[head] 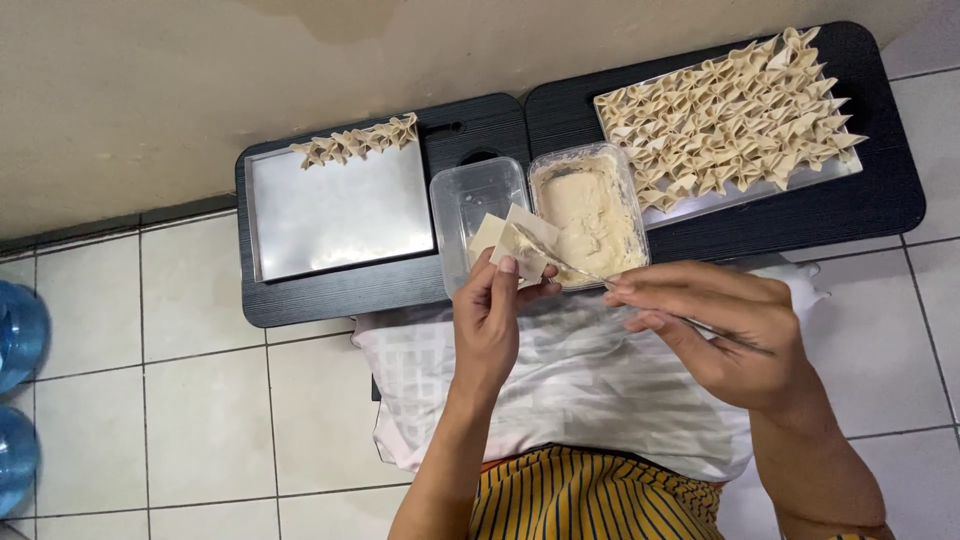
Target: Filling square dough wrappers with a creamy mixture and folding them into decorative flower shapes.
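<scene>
My left hand (pixel 495 310) holds a small stack of square dumpling wrappers (pixel 515 243) over the low black tables. My right hand (pixel 725 325) grips a thin metal utensil (pixel 575 268) whose tip rests on the top wrapper, spreading filling there. Just behind the wrappers stands a clear tub of pale filling paste (pixel 590 210). Beside it on the left is an empty clear tub (pixel 470 195). A steel tray (pixel 335 215) on the left carries a short row of folded dumplings (pixel 358 140) along its far edge.
A second tray (pixel 800 178) at the right is packed with several folded dumplings (pixel 725 110). Both trays sit on two low black tables (pixel 330 295). A white cloth (pixel 570 390) covers my lap. Blue water jugs (pixel 18 335) stand at the left edge on the tiled floor.
</scene>
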